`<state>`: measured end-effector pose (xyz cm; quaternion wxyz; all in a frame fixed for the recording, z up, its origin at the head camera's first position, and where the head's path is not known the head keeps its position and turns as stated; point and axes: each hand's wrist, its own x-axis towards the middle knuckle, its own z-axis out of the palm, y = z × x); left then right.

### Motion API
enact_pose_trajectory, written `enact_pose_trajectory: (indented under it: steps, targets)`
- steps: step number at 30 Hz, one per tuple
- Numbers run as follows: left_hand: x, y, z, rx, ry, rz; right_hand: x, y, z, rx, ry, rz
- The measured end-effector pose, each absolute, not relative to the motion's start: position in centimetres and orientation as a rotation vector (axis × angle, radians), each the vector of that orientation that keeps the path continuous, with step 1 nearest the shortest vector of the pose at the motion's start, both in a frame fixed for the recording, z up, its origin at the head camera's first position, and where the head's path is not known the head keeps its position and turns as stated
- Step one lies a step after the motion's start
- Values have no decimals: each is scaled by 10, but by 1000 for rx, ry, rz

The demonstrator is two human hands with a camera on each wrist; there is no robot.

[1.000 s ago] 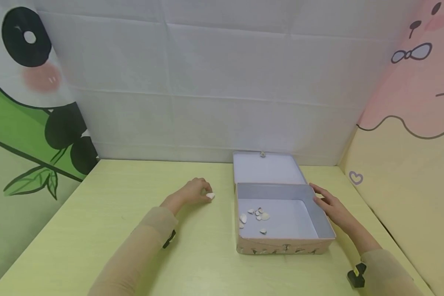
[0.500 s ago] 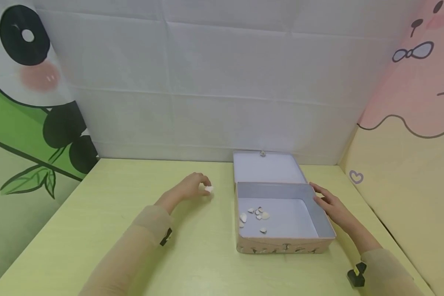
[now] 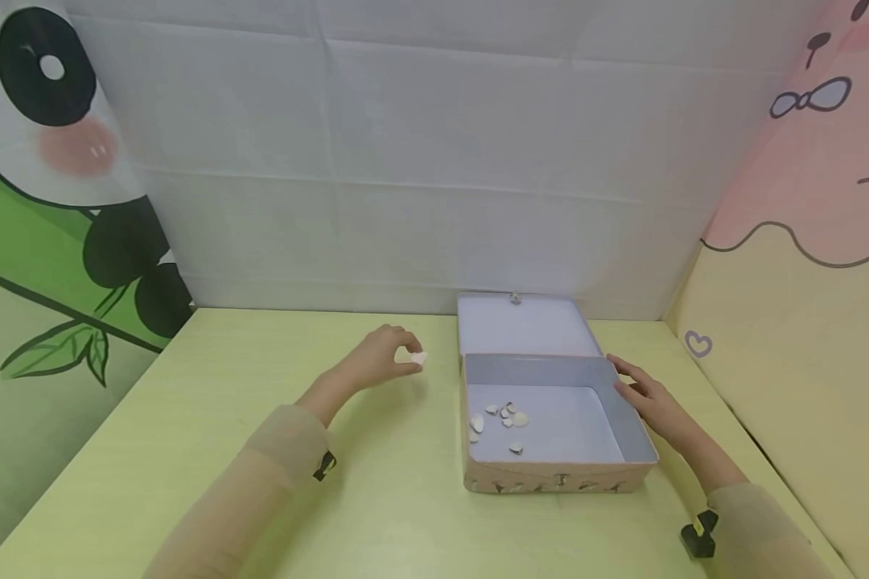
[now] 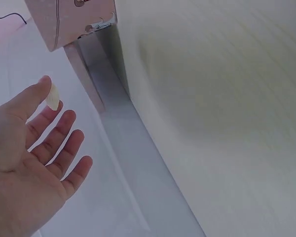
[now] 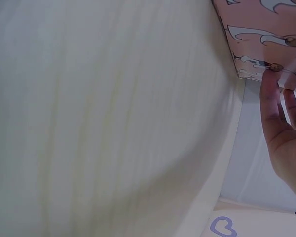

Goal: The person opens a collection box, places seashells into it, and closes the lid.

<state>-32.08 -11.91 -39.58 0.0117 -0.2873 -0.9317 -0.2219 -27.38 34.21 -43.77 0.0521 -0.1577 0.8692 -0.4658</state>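
Note:
Between thumb and forefinger my left hand (image 3: 380,359) pinches a small white seashell (image 3: 418,358), held above the table left of the box. In the left wrist view the seashell (image 4: 53,97) sits at the thumb tip, and the other fingers spread loosely. An open pink box (image 3: 561,478) with a pale inside stands at the right. Several small shells (image 3: 520,420) lie on its floor, mostly toward the left. Against the box's right side rests my right hand (image 3: 652,406); in the right wrist view its fingertips (image 5: 270,76) touch the pink patterned wall.
The hinged lid (image 3: 525,326) leans back behind the box, near the white cloth backdrop (image 3: 405,161). A pale yellow table (image 3: 261,354) spreads under everything. Printed panels with cartoon figures stand at the left (image 3: 43,241) and right (image 3: 804,322).
My left hand has lifted the seashell off the table and moved it a little farther back, then slightly right. The right hand stays against the box.

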Motion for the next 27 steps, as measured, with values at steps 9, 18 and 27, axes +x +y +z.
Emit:
enact_pose_trajectory:
  steps: [9, 18, 27]
  targets:
    - [-298, -95, -384, -901, -2819, -647, -274, 342, -439, -480, 2646, -1415]
    - [-280, -74, -380, -974, -2715, -658, -276, 343, -441, -475, 2636, -1434]
    - [-266, -48, -388, -1055, -2695, -717, -277, 344, -441, -483, 2623, -1454]
